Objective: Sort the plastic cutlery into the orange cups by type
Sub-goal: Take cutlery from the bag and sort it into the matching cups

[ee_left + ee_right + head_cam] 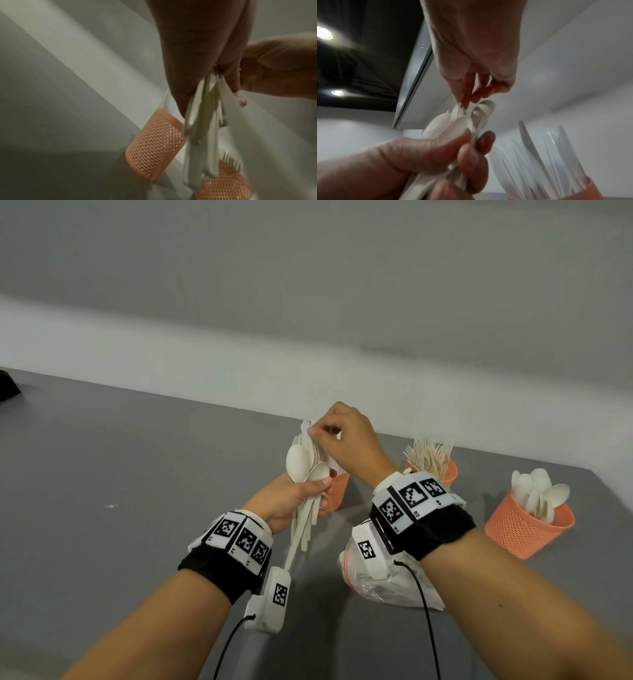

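Holding the cutlery bunch (305,494) tight in the left hand (291,501), right hand (346,440) pinching a piece above that grip; I'd draw it straight up toward the knife cup (337,491) behind.

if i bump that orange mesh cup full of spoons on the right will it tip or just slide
Probably tips fairly easily: the spoon cup is perforated plastic, so likely light, and it already stands tilted on the grey table. The spoons stick out well above its rim, which likely raises the weight. A low, gentle push might only slide it.
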A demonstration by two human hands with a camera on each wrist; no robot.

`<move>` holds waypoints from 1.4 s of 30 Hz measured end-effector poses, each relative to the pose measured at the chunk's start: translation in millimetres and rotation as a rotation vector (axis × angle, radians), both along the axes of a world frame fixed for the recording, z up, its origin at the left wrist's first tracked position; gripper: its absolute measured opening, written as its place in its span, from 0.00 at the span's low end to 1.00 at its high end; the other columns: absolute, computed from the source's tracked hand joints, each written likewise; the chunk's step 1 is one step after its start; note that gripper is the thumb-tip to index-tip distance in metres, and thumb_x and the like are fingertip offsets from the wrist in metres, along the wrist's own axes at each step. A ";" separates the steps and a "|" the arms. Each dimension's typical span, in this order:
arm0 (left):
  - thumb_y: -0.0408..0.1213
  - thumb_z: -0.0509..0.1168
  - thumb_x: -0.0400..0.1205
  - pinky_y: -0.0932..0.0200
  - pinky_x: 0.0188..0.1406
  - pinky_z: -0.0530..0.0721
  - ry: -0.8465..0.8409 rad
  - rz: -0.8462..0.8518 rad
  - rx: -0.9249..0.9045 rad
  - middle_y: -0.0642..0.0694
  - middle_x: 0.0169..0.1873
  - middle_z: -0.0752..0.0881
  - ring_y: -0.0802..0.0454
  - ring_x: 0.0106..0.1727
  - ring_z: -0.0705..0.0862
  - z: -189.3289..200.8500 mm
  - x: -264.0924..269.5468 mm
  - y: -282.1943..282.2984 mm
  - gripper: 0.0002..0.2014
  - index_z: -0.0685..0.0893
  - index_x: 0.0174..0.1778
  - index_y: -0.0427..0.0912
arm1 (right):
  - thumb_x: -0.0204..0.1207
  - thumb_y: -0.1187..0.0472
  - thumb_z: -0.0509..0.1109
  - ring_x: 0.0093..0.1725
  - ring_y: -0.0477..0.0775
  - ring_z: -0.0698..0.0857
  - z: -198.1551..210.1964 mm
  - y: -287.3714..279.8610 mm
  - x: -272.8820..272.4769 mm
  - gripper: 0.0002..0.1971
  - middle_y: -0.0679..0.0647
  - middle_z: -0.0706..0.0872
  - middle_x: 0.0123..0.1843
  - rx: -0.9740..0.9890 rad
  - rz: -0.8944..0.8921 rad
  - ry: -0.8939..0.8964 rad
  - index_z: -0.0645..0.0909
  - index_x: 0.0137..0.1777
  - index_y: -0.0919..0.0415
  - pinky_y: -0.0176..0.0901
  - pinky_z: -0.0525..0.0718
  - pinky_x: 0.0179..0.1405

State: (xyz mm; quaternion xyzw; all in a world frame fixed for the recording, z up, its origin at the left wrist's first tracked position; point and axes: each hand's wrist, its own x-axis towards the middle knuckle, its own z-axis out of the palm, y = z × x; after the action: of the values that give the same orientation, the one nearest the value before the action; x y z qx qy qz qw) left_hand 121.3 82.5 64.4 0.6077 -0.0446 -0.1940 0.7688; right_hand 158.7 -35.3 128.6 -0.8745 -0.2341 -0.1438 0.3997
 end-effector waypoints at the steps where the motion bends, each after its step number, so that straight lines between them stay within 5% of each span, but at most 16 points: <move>1: 0.32 0.62 0.82 0.60 0.34 0.80 -0.012 -0.006 0.006 0.45 0.29 0.78 0.55 0.28 0.78 0.3 -0.5 -1.5 0.06 0.79 0.39 0.38 | 0.75 0.63 0.69 0.45 0.51 0.77 2.3 -1.6 -0.1 0.08 0.53 0.78 0.43 0.037 0.008 0.040 0.87 0.43 0.67 0.40 0.75 0.48; 4: 0.31 0.62 0.82 0.60 0.33 0.79 -0.026 -0.026 0.031 0.44 0.30 0.75 0.55 0.28 0.76 0.2 -3.4 -5.8 0.07 0.79 0.39 0.39 | 0.76 0.64 0.67 0.44 0.50 0.78 9.1 -7.0 1.0 0.08 0.57 0.80 0.47 -0.004 0.017 0.172 0.85 0.43 0.69 0.42 0.77 0.50; 9: 0.29 0.63 0.81 0.65 0.27 0.83 -0.052 -0.049 0.096 0.49 0.24 0.79 0.57 0.25 0.78 0.5 -7.4 -10.0 0.07 0.78 0.54 0.38 | 0.76 0.68 0.61 0.39 0.54 0.74 13.3 -14.9 2.3 0.11 0.59 0.76 0.38 -0.123 0.015 0.321 0.79 0.37 0.75 0.44 0.73 0.40; 11: 0.28 0.63 0.81 0.65 0.27 0.82 -0.083 -0.044 0.107 0.47 0.27 0.77 0.58 0.24 0.77 1.5 -7.3 -9.1 0.06 0.79 0.52 0.38 | 0.79 0.68 0.57 0.42 0.53 0.75 16.2 -18.8 6.0 0.13 0.58 0.77 0.42 -0.080 -0.032 0.272 0.79 0.45 0.79 0.42 0.72 0.43; 14: 0.28 0.62 0.82 0.67 0.26 0.80 -0.109 -0.012 0.146 0.47 0.28 0.76 0.59 0.23 0.76 0.2 -5.9 -6.2 0.07 0.80 0.54 0.38 | 0.83 0.65 0.52 0.46 0.50 0.76 25.2 -25.5 13.3 0.13 0.54 0.78 0.48 0.144 -0.159 0.171 0.77 0.56 0.71 0.36 0.73 0.39; 19: 0.29 0.61 0.82 0.66 0.26 0.78 -0.139 -0.010 0.163 0.49 0.25 0.77 0.59 0.23 0.75 -1.0 -3.7 -7.2 0.04 0.79 0.51 0.38 | 0.83 0.60 0.59 0.27 0.47 0.76 16.0 -19.6 10.1 0.09 0.53 0.77 0.31 0.224 -0.016 0.355 0.75 0.50 0.67 0.28 0.73 0.21; 22: 0.29 0.62 0.82 0.65 0.28 0.78 -0.130 -0.005 0.179 0.50 0.25 0.78 0.59 0.23 0.76 -3.1 -3.1 -4.6 0.03 0.79 0.49 0.39 | 0.83 0.62 0.59 0.25 0.43 0.77 20.7 -24.8 15.1 0.08 0.54 0.77 0.31 0.381 -0.096 0.223 0.73 0.43 0.63 0.31 0.74 0.23; 25: 0.32 0.63 0.82 0.62 0.28 0.79 -0.061 0.054 0.213 0.49 0.28 0.80 0.57 0.24 0.75 -10.5 1.3 3.9 0.02 0.79 0.44 0.40 | 0.84 0.62 0.56 0.29 0.47 0.77 37.8 -39.1 25.3 0.05 0.49 0.74 0.34 0.659 -0.257 -0.073 0.68 0.46 0.62 0.34 0.77 0.26; 28: 0.34 0.61 0.83 0.62 0.25 0.80 -0.027 0.093 0.173 0.46 0.31 0.79 0.56 0.24 0.75 -13.5 4.0 7.9 0.07 0.78 0.39 0.39 | 0.83 0.64 0.56 0.32 0.52 0.76 32.6 -42.7 28.9 0.05 0.45 0.73 0.33 0.539 -0.307 -0.287 0.69 0.53 0.66 0.44 0.79 0.32; 32: 0.30 0.61 0.83 0.65 0.22 0.80 -0.054 0.127 0.084 0.45 0.31 0.81 0.56 0.22 0.76 -9.1 2.2 3.5 0.03 0.78 0.44 0.40 | 0.84 0.64 0.55 0.27 0.47 0.74 -15.0 -34.5 27.8 0.08 0.46 0.71 0.28 0.200 -0.262 -0.196 0.71 0.59 0.66 0.35 0.72 0.26; 35: 0.29 0.62 0.82 0.65 0.22 0.78 -0.121 0.183 0.122 0.44 0.31 0.82 0.56 0.21 0.73 -8.3 1.9 0.4 0.04 0.79 0.45 0.42 | 0.84 0.62 0.54 0.51 0.59 0.79 -50.7 -34.0 29.8 0.14 0.52 0.80 0.39 -0.128 -0.224 -0.011 0.78 0.61 0.62 0.49 0.77 0.49; 37: 0.30 0.64 0.81 0.64 0.23 0.78 -0.161 0.229 0.183 0.45 0.30 0.81 0.56 0.21 0.72 -9.0 2.0 -0.7 0.01 0.79 0.45 0.40 | 0.83 0.64 0.56 0.62 0.60 0.72 -60.5 -34.4 29.5 0.16 0.58 0.79 0.55 -0.264 -0.215 0.024 0.79 0.67 0.59 0.47 0.73 0.61; 39: 0.30 0.66 0.80 0.63 0.23 0.78 -0.178 0.269 0.226 0.48 0.23 0.79 0.55 0.21 0.73 -9.0 2.2 -1.6 0.04 0.78 0.48 0.37 | 0.82 0.65 0.59 0.61 0.57 0.73 -52.7 -31.9 25.8 0.16 0.60 0.76 0.59 -0.194 -0.221 -0.056 0.78 0.68 0.61 0.41 0.72 0.60; 42: 0.29 0.68 0.78 0.62 0.26 0.78 -0.215 0.347 0.297 0.51 0.27 0.79 0.56 0.25 0.76 -10.0 5.0 -6.6 0.13 0.76 0.57 0.39 | 0.80 0.62 0.64 0.43 0.47 0.78 -28.3 -23.6 12.0 0.09 0.57 0.82 0.48 0.144 -0.137 -0.064 0.83 0.54 0.65 0.33 0.75 0.44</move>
State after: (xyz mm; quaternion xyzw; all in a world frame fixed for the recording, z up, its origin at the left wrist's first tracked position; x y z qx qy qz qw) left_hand 126.2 75.9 54.3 0.7298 0.0077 0.0023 0.6836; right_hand 170.7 -58.8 100.4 -0.8525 -0.1754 -0.2151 0.4430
